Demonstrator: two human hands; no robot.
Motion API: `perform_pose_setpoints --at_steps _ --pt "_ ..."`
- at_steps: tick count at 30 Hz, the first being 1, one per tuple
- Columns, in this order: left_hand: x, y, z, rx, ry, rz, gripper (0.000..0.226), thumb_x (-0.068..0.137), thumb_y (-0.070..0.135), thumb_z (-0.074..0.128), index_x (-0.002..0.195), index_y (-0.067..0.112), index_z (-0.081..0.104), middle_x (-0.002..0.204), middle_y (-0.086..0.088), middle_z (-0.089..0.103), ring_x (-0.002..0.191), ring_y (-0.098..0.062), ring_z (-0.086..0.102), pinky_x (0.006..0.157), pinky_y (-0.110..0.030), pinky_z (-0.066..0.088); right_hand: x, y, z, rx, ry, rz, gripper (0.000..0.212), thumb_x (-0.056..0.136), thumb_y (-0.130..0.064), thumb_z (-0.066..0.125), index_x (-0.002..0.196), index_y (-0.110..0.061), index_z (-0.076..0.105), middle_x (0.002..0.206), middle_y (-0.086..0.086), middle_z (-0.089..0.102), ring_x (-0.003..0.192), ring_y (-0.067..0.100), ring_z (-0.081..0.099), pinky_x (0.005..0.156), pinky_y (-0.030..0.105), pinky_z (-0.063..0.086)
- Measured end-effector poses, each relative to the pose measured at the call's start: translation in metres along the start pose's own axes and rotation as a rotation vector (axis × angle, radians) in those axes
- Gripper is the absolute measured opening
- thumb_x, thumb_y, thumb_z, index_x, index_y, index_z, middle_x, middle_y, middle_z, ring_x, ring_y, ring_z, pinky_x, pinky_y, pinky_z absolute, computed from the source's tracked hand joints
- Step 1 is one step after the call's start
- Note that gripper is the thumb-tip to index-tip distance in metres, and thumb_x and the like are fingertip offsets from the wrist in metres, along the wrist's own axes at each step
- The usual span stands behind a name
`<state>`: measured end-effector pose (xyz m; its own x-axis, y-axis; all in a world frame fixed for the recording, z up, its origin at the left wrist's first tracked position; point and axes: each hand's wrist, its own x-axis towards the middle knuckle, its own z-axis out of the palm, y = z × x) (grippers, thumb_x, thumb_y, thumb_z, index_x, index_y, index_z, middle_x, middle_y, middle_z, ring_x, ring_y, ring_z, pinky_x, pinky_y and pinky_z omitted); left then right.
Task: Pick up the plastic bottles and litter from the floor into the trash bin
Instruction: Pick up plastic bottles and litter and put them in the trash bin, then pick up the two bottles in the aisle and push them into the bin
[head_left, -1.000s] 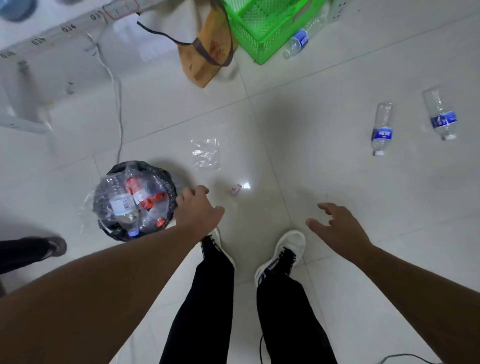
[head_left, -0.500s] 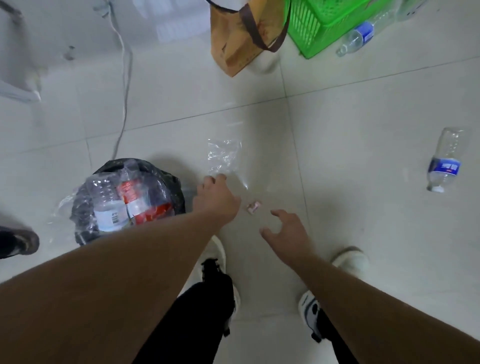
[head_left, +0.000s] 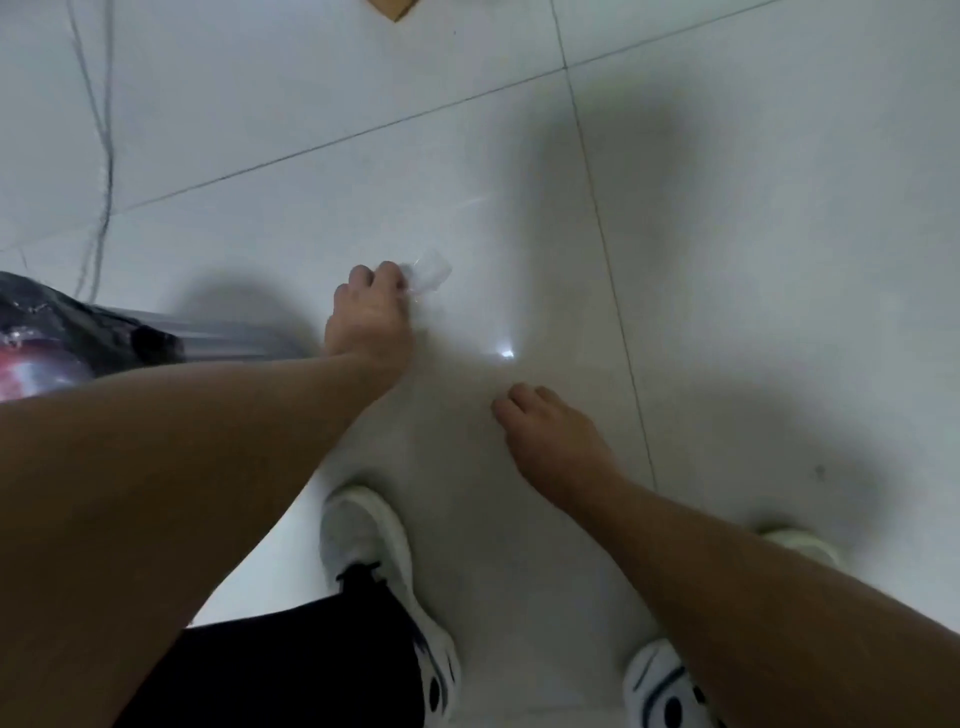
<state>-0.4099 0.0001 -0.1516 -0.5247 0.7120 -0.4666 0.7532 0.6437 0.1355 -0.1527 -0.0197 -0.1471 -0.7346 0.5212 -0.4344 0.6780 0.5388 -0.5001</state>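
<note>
— Start at the left: what's there?

— The trash bin (head_left: 67, 338), black-lined and blurred, at the far left edge, well to the wrist side of the left hand (head_left: 369, 322).

— And that hand?

— Its fingers (head_left: 384, 275) are curled together, pinched on a clear plastic wrapper (head_left: 428, 273) that sticks out just beyond the fingertips, low over the floor (head_left: 727, 208). Whether it is lifted clear or still touching, I can't tell.

— How will that wrapper handle?

— I'd judge it nearly weightless, limp and crinkly, a bit slick. No risk of breaking, but it may slip or flutter loose. Best bunched into the fist rather than held by one edge.

— Further right?

— The right hand (head_left: 550, 441) hangs low with its fingers (head_left: 511, 413) bent downward and loosely together, holding nothing I can see. A small bright scrap (head_left: 506, 355) lies on the floor just ahead of those fingertips; too small and glary to identify. Likely light too, needing a fingertip pinch.
</note>
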Motion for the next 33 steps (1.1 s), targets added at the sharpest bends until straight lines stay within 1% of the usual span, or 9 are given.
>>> perform_pose_setpoints --at_steps 3,6,10,14,18,21,27,30,33 --pt "-0.043 0.015 -0.028 -0.06 0.063 0.023 0.016 0.105 0.022 0.049 0.117 0.017 0.06 0.121 -0.016 0.055 0.108 -0.04 0.053 0.082 -0.043 0.041 -0.043 0.002 -0.046 0.191 0.048 0.382 0.011 0.097 -0.02 0.06 0.108 -0.016 0.057 0.106 0.01 0.066 0.102 0.036 0.062 0.075 0.045 0.054" --pt "-0.096 0.041 -0.063 -0.094 -0.027 0.086 0.016 0.105 0.029 0.055 0.115 0.02 0.064 0.122 -0.012 0.053 0.106 -0.035 0.055 0.083 -0.037 0.041 -0.103 0.018 -0.103 0.438 0.07 0.768 0.015 0.102 -0.03 0.059 0.106 -0.016 0.054 0.098 0.012 0.071 0.096 0.037 0.068 0.079 0.043 0.056" --pt "-0.156 0.091 -0.118 -0.038 -0.095 0.19 0.007 0.097 0.031 0.058 0.101 0.025 0.059 0.105 0.001 0.05 0.093 -0.025 0.051 0.079 -0.039 0.044 -0.21 0.044 -0.183 0.589 0.17 1.051 0.019 0.104 -0.03 0.057 0.123 -0.028 0.057 0.103 0.009 0.074 0.1 0.035 0.07 0.088 0.04 0.055" --pt "-0.205 0.171 -0.168 0.009 -0.2 0.259 0.006 0.093 0.031 0.055 0.093 0.026 0.052 0.087 0.007 0.054 0.086 -0.026 0.053 0.072 -0.038 0.041 -0.316 0.059 -0.255 0.693 0.184 1.155 0.017 0.099 -0.024 0.061 0.109 -0.024 0.075 0.108 0.003 0.078 0.106 0.032 0.071 0.093 0.038 0.056" --pt "-0.241 0.261 -0.204 -0.019 -0.251 0.419 0.004 0.095 0.029 0.055 0.094 0.027 0.052 0.087 0.008 0.057 0.085 -0.026 0.058 0.07 -0.035 0.042 -0.401 0.061 -0.3 1.073 0.298 1.291 0.01 0.096 -0.013 0.063 0.096 -0.011 0.073 0.09 0.011 0.08 0.074 0.024 0.067 0.07 0.036 0.051" --pt "-0.266 0.33 -0.221 -0.035 -0.282 0.523 0.004 0.097 0.027 0.055 0.096 0.025 0.052 0.089 0.005 0.059 0.084 -0.024 0.058 0.064 -0.034 0.039 -0.446 0.067 -0.314 1.107 0.356 1.302 0.014 0.095 -0.011 0.055 0.093 -0.009 0.069 0.086 0.014 0.076 0.071 0.025 0.063 0.07 0.039 0.05" --pt "-0.299 0.43 -0.23 0.03 -0.316 0.645 0.005 0.099 0.024 0.051 0.102 0.022 0.047 0.079 -0.002 0.063 0.073 -0.028 0.061 0.057 -0.034 0.04 -0.49 0.093 -0.325 1.087 0.443 1.321 0.025 0.1 -0.026 0.048 0.097 -0.003 0.057 0.084 0.01 0.058 0.073 0.026 0.051 0.072 0.041 0.048" --pt "-0.315 0.461 -0.228 0.051 -0.293 0.595 0.004 0.103 0.027 0.046 0.101 0.023 0.047 0.075 -0.003 0.062 0.068 -0.026 0.061 0.053 -0.032 0.035 -0.513 0.107 -0.345 1.136 0.471 1.294 0.026 0.095 -0.037 0.058 0.089 -0.011 0.056 0.081 0.006 0.061 0.074 0.027 0.057 0.075 0.046 0.055" --pt "-0.331 0.486 -0.225 0.044 -0.305 0.549 0.006 0.104 0.026 0.049 0.099 0.023 0.048 0.077 -0.005 0.064 0.073 -0.031 0.063 0.056 -0.032 0.038 -0.538 0.126 -0.373 1.107 0.484 1.237 0.027 0.086 -0.043 0.071 0.086 -0.019 0.059 0.079 0.002 0.065 0.072 0.023 0.061 0.068 0.037 0.05"
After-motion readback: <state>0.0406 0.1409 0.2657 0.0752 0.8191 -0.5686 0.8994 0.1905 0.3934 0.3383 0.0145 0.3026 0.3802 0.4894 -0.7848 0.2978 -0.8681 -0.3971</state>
